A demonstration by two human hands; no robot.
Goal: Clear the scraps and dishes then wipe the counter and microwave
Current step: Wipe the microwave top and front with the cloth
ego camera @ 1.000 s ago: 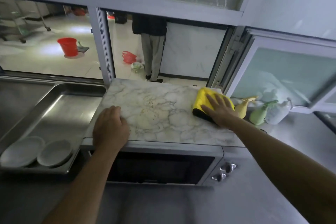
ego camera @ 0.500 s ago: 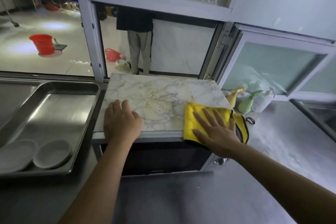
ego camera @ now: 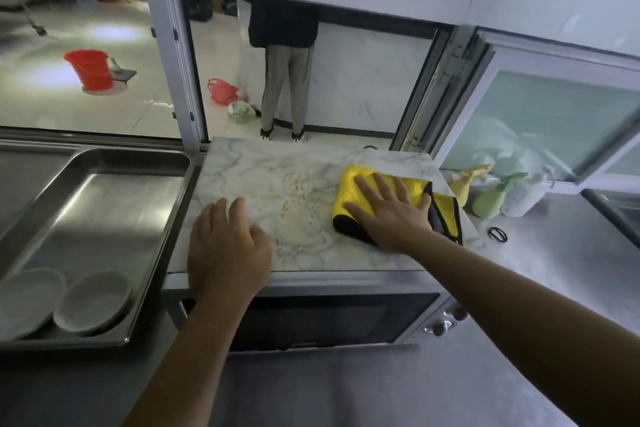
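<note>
Two plates (ego camera: 65, 305) in tray (ego camera: 104, 204) | crumbs (ego camera: 294, 191) between hands | right hand (ego camera: 388, 211) fingers spread flat on cloth (ego camera: 349, 180)

Both your bare forearms reach up from the bottom of the frame. Your left hand (ego camera: 227, 250) lies palm down at center left, fingers relaxed and together. Your right hand (ego camera: 389, 210), center right, presses flat with fingers spread and straight.
</note>
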